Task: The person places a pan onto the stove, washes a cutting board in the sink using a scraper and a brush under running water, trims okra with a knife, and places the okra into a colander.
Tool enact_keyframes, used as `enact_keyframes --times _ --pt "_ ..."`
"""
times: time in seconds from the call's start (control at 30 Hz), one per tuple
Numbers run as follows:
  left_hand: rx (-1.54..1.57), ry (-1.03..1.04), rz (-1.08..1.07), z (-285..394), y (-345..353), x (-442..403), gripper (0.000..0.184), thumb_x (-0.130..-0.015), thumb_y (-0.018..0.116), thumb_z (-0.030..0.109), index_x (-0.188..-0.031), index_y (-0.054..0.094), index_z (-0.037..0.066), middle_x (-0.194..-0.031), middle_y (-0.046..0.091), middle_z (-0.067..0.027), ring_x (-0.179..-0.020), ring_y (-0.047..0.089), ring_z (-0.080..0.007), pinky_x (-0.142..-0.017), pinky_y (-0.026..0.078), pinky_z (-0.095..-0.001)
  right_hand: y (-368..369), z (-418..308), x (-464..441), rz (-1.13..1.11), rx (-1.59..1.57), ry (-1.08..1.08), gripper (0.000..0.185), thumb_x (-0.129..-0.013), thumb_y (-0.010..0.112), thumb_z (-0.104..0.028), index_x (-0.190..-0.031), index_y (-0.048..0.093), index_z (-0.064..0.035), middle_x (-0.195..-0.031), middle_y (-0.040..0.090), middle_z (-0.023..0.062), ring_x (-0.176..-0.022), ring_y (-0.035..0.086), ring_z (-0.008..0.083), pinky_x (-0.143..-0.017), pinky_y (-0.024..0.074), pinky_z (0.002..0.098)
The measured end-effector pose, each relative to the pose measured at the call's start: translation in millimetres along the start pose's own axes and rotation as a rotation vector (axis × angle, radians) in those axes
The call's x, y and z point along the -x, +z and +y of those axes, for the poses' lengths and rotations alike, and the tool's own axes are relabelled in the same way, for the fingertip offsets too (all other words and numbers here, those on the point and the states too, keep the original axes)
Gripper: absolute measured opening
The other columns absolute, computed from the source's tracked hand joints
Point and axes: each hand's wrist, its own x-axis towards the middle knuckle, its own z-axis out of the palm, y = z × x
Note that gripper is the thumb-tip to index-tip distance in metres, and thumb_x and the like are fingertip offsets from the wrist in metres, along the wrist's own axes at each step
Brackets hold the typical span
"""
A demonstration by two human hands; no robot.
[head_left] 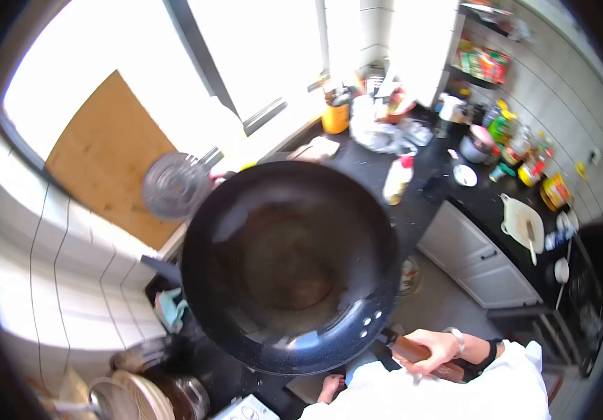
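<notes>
A large black wok (pixel 291 266) fills the middle of the view, raised and tipped so that its dark, shiny inside faces the camera. My right hand (pixel 433 350) is wrapped round its brown wooden handle (pixel 411 348) at the lower right. Below the wok's bottom rim, my left hand (pixel 332 386) shows only in part, low and close to the white clothing; its fingers are mostly hidden. A teal cloth (pixel 170 310) lies left of the wok.
A wooden board (pixel 116 157) leans at the window, with a clear lid (pixel 175 185) by it. Bottles (pixel 518 143), a white-red bottle (pixel 398 180) and a white cutting board (pixel 522 222) are on the black counter (pixel 357 164). Stacked dishes (pixel 144 395) stand lower left.
</notes>
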Motion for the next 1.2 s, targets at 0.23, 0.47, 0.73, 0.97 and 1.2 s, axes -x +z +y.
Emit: enact_keyframes --times 0.23,0.47,0.73,0.97,1.2 --pt "-0.387 0.065 -0.081 54 6 -7 0.025 -0.086 0.052 0.014 -0.101 0.065 0.000 -0.088 0.068 -0.0139 -0.077 0.066 -0.0211 -0.068 0.052 -0.0301 4 113 135 0.228 -0.296 -0.011 0.019 -0.082 0.060 -0.011 -0.090 0.044 -0.0046 -0.062 0.052 0.0005 -0.049 0.054 0.0087 -0.047 0.0464 0.0227" --pt "-0.723 0.212 -0.108 85 87 -27 0.023 -0.082 0.055 0.017 -0.092 0.069 0.000 -0.084 0.069 -0.0128 -0.076 0.066 -0.0198 -0.068 0.052 -0.0298 42 189 289 0.601 -0.439 -0.117 0.020 -0.082 0.061 -0.012 -0.088 0.045 -0.0035 -0.060 0.052 0.0022 -0.047 0.053 0.0097 -0.045 0.0455 0.0242" --pt "-1.073 0.345 -0.181 111 245 -43 0.025 -0.077 0.062 0.021 -0.087 0.072 0.001 -0.081 0.070 -0.0128 -0.076 0.066 -0.0200 -0.070 0.051 -0.0315 79 247 449 0.935 -0.707 -0.382 0.027 -0.079 0.064 -0.012 -0.095 0.045 -0.0023 -0.065 0.052 0.0045 -0.053 0.054 0.0116 -0.047 0.0478 0.0257" --pt "-1.226 0.422 -0.381 140 380 -43 0.032 -0.074 0.065 0.026 -0.096 0.070 0.004 -0.093 0.069 -0.0142 -0.089 0.065 -0.0222 -0.077 0.050 -0.0343 97 288 534 1.281 -0.785 -0.685 0.027 -0.076 0.062 -0.013 -0.095 0.045 -0.0039 -0.063 0.050 0.0040 -0.052 0.053 0.0143 -0.061 0.0473 0.0260" --pt "-1.491 0.740 -0.703 182 462 -81 0.027 -0.078 0.062 0.027 -0.095 0.069 0.008 -0.093 0.067 -0.0164 -0.090 0.064 -0.0310 -0.077 0.049 -0.0371 89 309 583 1.635 -0.763 -0.724 0.027 -0.076 0.062 -0.020 -0.094 0.046 -0.0065 -0.062 0.050 0.0039 -0.051 0.052 0.0146 -0.068 0.0457 0.0285"
